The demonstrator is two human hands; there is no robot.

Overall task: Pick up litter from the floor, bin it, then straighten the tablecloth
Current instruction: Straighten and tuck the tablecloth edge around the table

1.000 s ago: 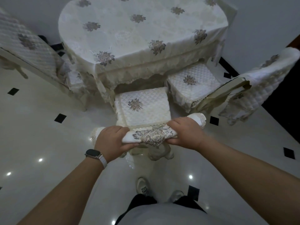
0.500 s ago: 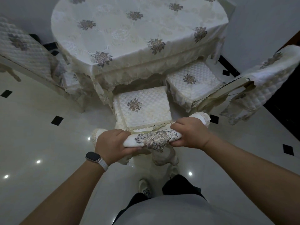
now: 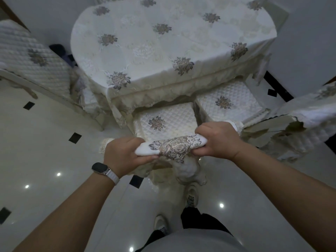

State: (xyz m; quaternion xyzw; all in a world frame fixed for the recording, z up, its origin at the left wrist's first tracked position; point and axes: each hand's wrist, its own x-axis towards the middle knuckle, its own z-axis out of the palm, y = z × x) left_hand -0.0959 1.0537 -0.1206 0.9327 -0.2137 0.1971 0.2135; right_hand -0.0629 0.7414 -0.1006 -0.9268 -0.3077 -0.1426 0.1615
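Note:
A cream tablecloth (image 3: pixel 163 42) with grey flower motifs covers the oval table ahead, its lace skirt hanging over the near edge. Right in front of me stands a chair with a quilted seat (image 3: pixel 163 122) partly tucked under that skirt. Its top rail wears a white cover with a large embroidered flower (image 3: pixel 174 148). My left hand (image 3: pixel 123 155) grips the rail's left end and my right hand (image 3: pixel 218 140) grips its right end, a little higher. No litter shows on the floor.
A second quilted chair seat (image 3: pixel 229 102) sits to the right, with its covered back (image 3: pixel 300 124) leaning out. Another covered chair (image 3: pixel 32 59) stands at the left. The glossy pale floor (image 3: pixel 45 142) has small black inset tiles. My feet are behind the chair.
Both hands keep their grip on the chair's top rail. My right foot has stepped forward and the view has shifted closer to the table; the rail now tilts up to the right.

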